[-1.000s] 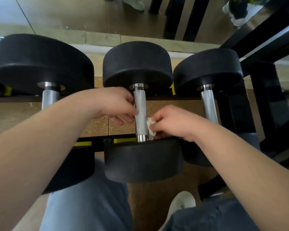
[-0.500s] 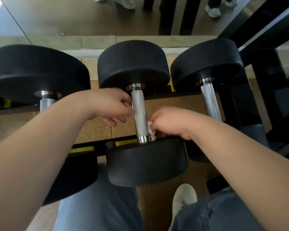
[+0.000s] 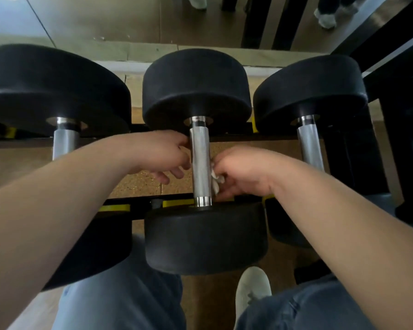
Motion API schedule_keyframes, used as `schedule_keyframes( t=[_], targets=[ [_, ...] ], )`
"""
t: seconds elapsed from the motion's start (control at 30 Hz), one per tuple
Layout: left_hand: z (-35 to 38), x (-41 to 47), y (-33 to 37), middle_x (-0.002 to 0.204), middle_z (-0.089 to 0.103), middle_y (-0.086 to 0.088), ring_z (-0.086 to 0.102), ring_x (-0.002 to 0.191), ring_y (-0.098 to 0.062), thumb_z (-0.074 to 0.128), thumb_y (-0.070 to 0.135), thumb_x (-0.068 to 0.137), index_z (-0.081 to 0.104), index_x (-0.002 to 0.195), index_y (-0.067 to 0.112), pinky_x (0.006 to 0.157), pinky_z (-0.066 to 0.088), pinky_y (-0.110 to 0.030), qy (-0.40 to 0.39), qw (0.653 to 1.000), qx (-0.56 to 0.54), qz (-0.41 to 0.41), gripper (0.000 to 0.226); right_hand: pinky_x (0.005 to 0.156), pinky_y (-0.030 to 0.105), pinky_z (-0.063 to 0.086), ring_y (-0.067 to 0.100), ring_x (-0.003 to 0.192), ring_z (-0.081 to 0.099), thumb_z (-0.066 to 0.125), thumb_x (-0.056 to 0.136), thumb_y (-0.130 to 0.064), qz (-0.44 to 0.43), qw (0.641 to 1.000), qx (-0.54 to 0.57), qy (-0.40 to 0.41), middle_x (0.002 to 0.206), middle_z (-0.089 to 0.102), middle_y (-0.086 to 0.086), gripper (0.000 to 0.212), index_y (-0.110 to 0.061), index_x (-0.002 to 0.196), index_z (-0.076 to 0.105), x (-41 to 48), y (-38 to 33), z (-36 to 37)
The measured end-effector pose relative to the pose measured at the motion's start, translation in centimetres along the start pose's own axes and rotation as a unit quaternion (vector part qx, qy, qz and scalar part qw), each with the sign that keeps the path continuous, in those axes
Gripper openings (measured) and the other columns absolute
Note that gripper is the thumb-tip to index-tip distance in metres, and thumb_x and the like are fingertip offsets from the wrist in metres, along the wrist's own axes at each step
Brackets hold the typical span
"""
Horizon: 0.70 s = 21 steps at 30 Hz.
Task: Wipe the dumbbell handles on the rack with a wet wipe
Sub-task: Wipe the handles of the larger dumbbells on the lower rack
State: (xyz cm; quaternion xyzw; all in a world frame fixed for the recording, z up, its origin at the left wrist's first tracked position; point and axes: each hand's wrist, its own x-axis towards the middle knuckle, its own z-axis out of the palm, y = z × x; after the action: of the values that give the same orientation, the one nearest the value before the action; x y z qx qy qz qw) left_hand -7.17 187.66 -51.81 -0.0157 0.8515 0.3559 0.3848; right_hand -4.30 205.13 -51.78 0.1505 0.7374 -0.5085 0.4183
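Three black dumbbells lie side by side on the rack (image 3: 119,207). The middle dumbbell's silver handle (image 3: 200,160) runs away from me between its two black heads. My left hand (image 3: 163,154) rests against the handle's left side near the far end, with its fingers curled under toward it. My right hand (image 3: 239,172) pinches a small white wet wipe (image 3: 215,181) and presses it to the handle's right side near the close end. Much of the wipe is hidden in my fingers.
The left dumbbell's handle (image 3: 65,139) and the right dumbbell's handle (image 3: 310,144) flank the middle one. A black and yellow rack rail crosses under the handles. My knees and a white shoe (image 3: 252,291) are below. Other people's feet (image 3: 326,16) stand beyond the rack.
My right hand with the wipe has stayed low on the handle's right side with only a small shift. My left hand has slid slightly toward the far head. The camera moved a little.
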Motion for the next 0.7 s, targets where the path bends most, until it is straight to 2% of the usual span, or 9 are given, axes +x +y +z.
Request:
schedule_keyframes(
  t=[0.07, 0.13, 0.23, 0.33, 0.43, 0.5, 0.57, 0.67, 0.7],
  targets=[
    [0.0, 0.1, -0.1, 0.115, 0.069, 0.002, 0.072, 0.097, -0.012, 0.055, 0.011, 0.103, 0.044, 0.15, 0.024, 0.074, 0.064, -0.033, -0.011, 1.0, -0.003, -0.003, 0.05, 0.083, 0.04, 0.063, 0.025, 0.093, 0.075, 0.049, 0.098, 0.004, 0.029, 0.999, -0.011, -0.023, 0.102, 0.074, 0.014, 0.029, -0.006, 0.12, 0.064, -0.2, 0.3, 0.3],
    [0.0, 0.1, -0.4, 0.113, 0.071, 0.003, 0.072, 0.096, -0.012, 0.052, 0.01, 0.103, 0.047, 0.148, 0.024, 0.074, 0.064, -0.033, -0.016, 1.0, 0.001, -0.005, 0.047, 0.08, 0.043, 0.064, 0.027, 0.09, 0.075, 0.045, 0.096, 0.009, 0.009, 0.996, 0.094, -0.005, 0.099, 0.074, 0.015, 0.034, -0.004, 0.123, 0.063, 0.3, 0.2, 0.6],
    [-0.1, 0.4, -0.7, 0.11, 0.072, 0.004, 0.072, 0.094, -0.011, 0.05, 0.007, 0.103, 0.045, 0.149, 0.026, 0.074, 0.064, -0.034, 0.006, 1.0, 0.0, -0.009, 0.05, 0.079, 0.044, 0.064, 0.03, 0.094, 0.076, 0.043, 0.097, 0.01, -0.052, 0.965, 0.256, 0.034, 0.105, 0.074, 0.016, 0.037, -0.005, 0.12, 0.066, 1.3, -0.9, 0.8],
    [-0.2, 0.5, -0.7, 0.108, 0.071, 0.003, 0.071, 0.093, -0.012, 0.046, 0.004, 0.103, 0.044, 0.15, 0.026, 0.075, 0.063, -0.035, 0.025, 1.0, -0.003, -0.006, 0.051, 0.084, 0.046, 0.062, 0.031, 0.099, 0.074, 0.04, 0.098, 0.007, -0.064, 0.971, 0.229, 0.039, 0.108, 0.073, 0.016, 0.038, -0.007, 0.12, 0.067, 1.1, -1.2, 0.6],
    [-0.3, 0.2, -1.0, 0.107, 0.07, 0.002, 0.07, 0.095, -0.013, 0.043, 0.002, 0.103, 0.046, 0.148, 0.025, 0.078, 0.063, -0.036, 0.016, 0.999, 0.048, -0.01, 0.051, 0.081, 0.042, 0.063, 0.029, 0.101, 0.074, 0.042, 0.098, 0.007, 0.007, 0.996, 0.089, -0.01, 0.11, 0.073, 0.015, 0.035, -0.01, 0.12, 0.063, -0.2, -0.3, 0.6],
    [-0.2, 0.2, -1.4, 0.108, 0.069, 0.002, 0.07, 0.096, -0.015, 0.043, 0.003, 0.101, 0.049, 0.146, 0.025, 0.083, 0.063, -0.038, -0.001, 0.996, 0.091, -0.019, 0.05, 0.082, 0.039, 0.063, 0.029, 0.103, 0.073, 0.044, 0.097, 0.01, 0.032, 0.998, 0.037, -0.025, 0.112, 0.072, 0.016, 0.036, -0.006, 0.123, 0.063, -0.6, 0.5, 0.9],
    [-0.1, 0.2, -1.4, 0.108, 0.069, 0.002, 0.071, 0.097, -0.014, 0.042, 0.005, 0.101, 0.052, 0.143, 0.025, 0.085, 0.062, -0.039, -0.012, 0.993, 0.112, -0.019, 0.047, 0.083, 0.04, 0.063, 0.029, 0.101, 0.074, 0.046, 0.096, 0.012, 0.008, 0.996, 0.087, -0.002, 0.11, 0.072, 0.017, 0.035, -0.003, 0.121, 0.064, -0.5, 0.4, 1.0],
    [-0.5, 0.4, -1.4, 0.107, 0.069, 0.003, 0.07, 0.094, -0.012, 0.045, 0.006, 0.102, 0.054, 0.139, 0.026, 0.084, 0.063, -0.04, -0.007, 0.994, 0.106, 0.003, 0.043, 0.09, 0.04, 0.062, 0.023, 0.1, 0.076, 0.056, 0.098, 0.004, -0.104, 0.965, 0.235, 0.052, 0.112, 0.075, 0.013, 0.027, -0.003, 0.122, 0.067, -0.1, -0.4, 0.3],
    [-0.6, 0.4, -1.4, 0.107, 0.069, 0.003, 0.07, 0.094, -0.012, 0.047, 0.007, 0.101, 0.055, 0.137, 0.027, 0.085, 0.063, -0.041, -0.001, 0.993, 0.118, 0.019, 0.041, 0.092, 0.038, 0.061, 0.02, 0.1, 0.076, 0.061, 0.098, -0.001, -0.14, 0.957, 0.246, 0.068, 0.112, 0.076, 0.01, 0.028, -0.005, 0.124, 0.068, 0.0, -0.6, 0.1]
  ],
)
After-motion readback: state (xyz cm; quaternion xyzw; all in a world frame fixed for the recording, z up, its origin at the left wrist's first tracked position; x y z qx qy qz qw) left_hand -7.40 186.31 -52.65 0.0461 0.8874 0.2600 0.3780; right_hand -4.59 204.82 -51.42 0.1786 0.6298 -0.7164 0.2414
